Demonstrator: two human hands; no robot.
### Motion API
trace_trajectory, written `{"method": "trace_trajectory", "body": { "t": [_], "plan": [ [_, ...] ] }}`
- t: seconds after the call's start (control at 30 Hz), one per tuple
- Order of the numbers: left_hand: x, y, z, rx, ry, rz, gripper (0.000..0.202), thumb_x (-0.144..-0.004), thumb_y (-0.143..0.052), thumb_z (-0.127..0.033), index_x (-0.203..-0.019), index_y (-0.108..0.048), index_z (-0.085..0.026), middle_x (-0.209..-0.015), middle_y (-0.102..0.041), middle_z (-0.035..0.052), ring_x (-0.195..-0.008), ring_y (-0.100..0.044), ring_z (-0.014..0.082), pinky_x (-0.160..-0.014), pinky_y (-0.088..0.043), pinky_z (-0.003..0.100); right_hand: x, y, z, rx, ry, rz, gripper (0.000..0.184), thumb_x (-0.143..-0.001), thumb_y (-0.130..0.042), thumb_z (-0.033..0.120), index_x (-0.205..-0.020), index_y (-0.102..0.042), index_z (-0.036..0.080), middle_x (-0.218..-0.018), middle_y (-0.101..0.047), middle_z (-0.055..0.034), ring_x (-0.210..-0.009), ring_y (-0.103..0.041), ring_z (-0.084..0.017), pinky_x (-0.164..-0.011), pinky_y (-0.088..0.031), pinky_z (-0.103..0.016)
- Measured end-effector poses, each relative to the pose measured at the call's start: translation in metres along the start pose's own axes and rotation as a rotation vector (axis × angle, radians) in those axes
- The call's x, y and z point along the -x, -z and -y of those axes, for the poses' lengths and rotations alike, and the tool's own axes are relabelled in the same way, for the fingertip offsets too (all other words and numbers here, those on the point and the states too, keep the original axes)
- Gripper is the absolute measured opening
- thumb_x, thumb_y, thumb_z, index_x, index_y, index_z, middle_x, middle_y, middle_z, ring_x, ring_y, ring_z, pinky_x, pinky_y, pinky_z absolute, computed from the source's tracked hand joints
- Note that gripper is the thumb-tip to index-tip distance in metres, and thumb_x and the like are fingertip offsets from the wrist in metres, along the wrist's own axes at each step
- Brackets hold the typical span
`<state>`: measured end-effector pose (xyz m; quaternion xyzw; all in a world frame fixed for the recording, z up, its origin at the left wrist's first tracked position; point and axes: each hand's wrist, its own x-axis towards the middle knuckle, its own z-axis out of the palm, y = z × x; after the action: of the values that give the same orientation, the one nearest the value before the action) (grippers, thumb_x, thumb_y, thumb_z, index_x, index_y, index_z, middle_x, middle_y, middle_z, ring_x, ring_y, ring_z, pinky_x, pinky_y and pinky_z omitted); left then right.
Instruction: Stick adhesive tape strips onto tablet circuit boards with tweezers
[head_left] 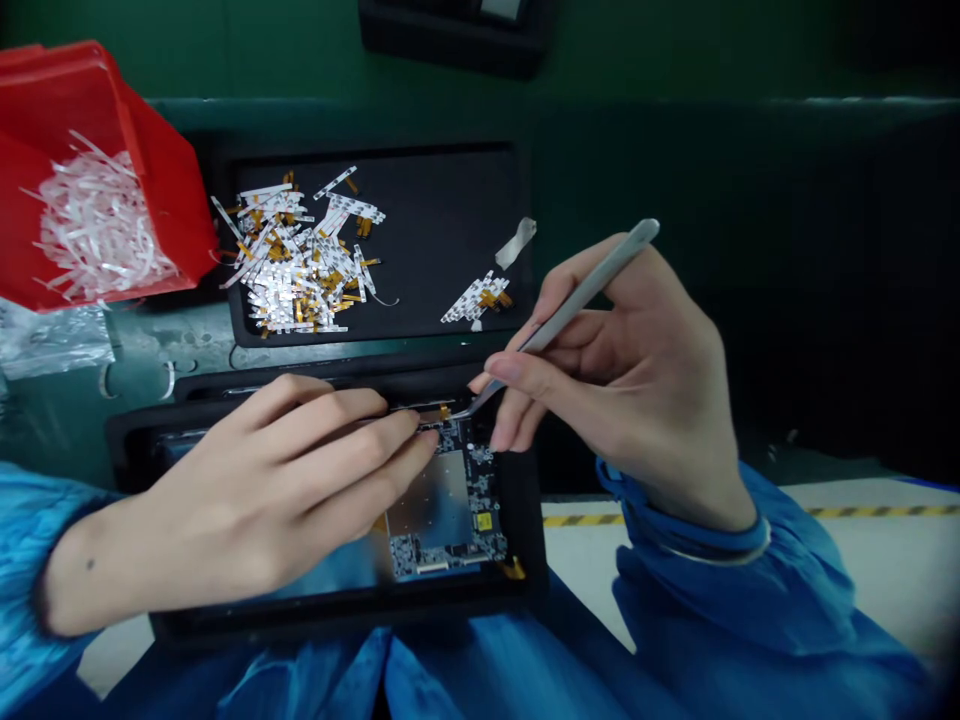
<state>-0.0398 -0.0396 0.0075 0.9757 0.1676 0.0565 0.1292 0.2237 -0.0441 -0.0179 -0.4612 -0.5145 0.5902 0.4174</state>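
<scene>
While a left hand (262, 490) is lying with its fingers together across a circuit board (427, 500) in a black holder (337, 625), the right grip (600, 370) is pinching tweezers (570, 325) at a gold tab (444, 411), with a heap of gold-tabbed strips (300, 260) already lying in a nearby tray (450, 200).

Electronics workshop, blue smock (720, 590), circuit board (450, 510) in black tray (337, 625) (striped floor tape (585, 520))
</scene>
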Motion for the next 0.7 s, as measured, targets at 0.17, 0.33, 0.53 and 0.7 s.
{"method": "trace_trajectory", "body": {
  "t": [0.17,0.33,0.53,0.7],
  "plan": [
    [0.0,-0.003,-0.001,-0.018,-0.002,-0.025,0.035,-0.108,-0.044,-0.015,-0.141,-0.055,-0.009,-0.131,-0.072,0.0066,-0.124,-0.058,0.027,-0.096,-0.043,0.042,0.001,0.001,0.001,-0.006,-0.017,-0.005,0.041,-0.086,-0.084,0.018,-0.098,-0.045,0.026,-0.068,-0.072,0.0111,-0.051,-0.075,-0.018,-0.04,-0.062,-0.023],
    [-0.002,-0.006,-0.003,-0.038,0.027,-0.022,0.036,-0.107,-0.048,-0.014,-0.142,-0.054,-0.009,-0.124,-0.075,0.0046,-0.124,-0.06,0.0265,-0.093,-0.043,0.042,0.003,-0.002,0.003,0.066,0.019,-0.012,0.041,-0.087,-0.083,0.018,-0.098,-0.045,0.027,-0.065,-0.069,0.0121,-0.054,-0.076,-0.018,-0.043,-0.063,-0.024],
    [-0.004,-0.011,-0.003,-0.038,0.055,-0.092,0.035,-0.107,-0.049,-0.016,-0.141,-0.057,-0.011,-0.113,-0.077,0.0032,-0.117,-0.064,0.0249,-0.084,-0.043,0.042,0.004,-0.005,0.003,0.106,0.055,-0.023,0.04,-0.088,-0.082,0.016,-0.096,-0.044,0.027,-0.069,-0.069,0.0119,-0.055,-0.076,-0.016,-0.044,-0.064,-0.023],
    [0.0,-0.01,-0.002,-0.146,-0.022,-0.088,0.034,-0.104,-0.049,-0.012,-0.136,-0.062,-0.012,-0.119,-0.075,0.0043,-0.116,-0.063,0.0244,-0.084,-0.045,0.042,0.003,-0.003,0.0,0.099,0.086,-0.023,0.04,-0.089,-0.08,0.013,-0.095,-0.043,0.027,-0.075,-0.067,0.012,-0.052,-0.073,-0.012,-0.041,-0.062,-0.021]
  ]
}}
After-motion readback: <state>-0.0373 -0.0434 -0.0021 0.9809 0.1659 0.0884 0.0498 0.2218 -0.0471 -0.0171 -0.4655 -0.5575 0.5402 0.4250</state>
